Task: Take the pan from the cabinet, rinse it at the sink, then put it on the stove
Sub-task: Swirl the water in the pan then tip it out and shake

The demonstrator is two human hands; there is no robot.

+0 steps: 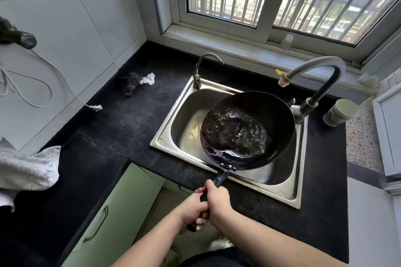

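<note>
Gripping the handle [219,182] with my left hand [195,210] and right hand [218,198], fingers wrapped tight, I hold the pan [247,130] ahead of them, tilted over the sink [171,115], water pooled inside. Basin room opens leftward.

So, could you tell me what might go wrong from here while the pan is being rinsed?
1. The pan is tilted with water swirling inside; it could slosh over the low rim past the sink onto the counter.
2. Both hands hold only the handle, so the water-laden pan may twist or slip.
3. The far rim sits close to the tap and could knock it.
</note>
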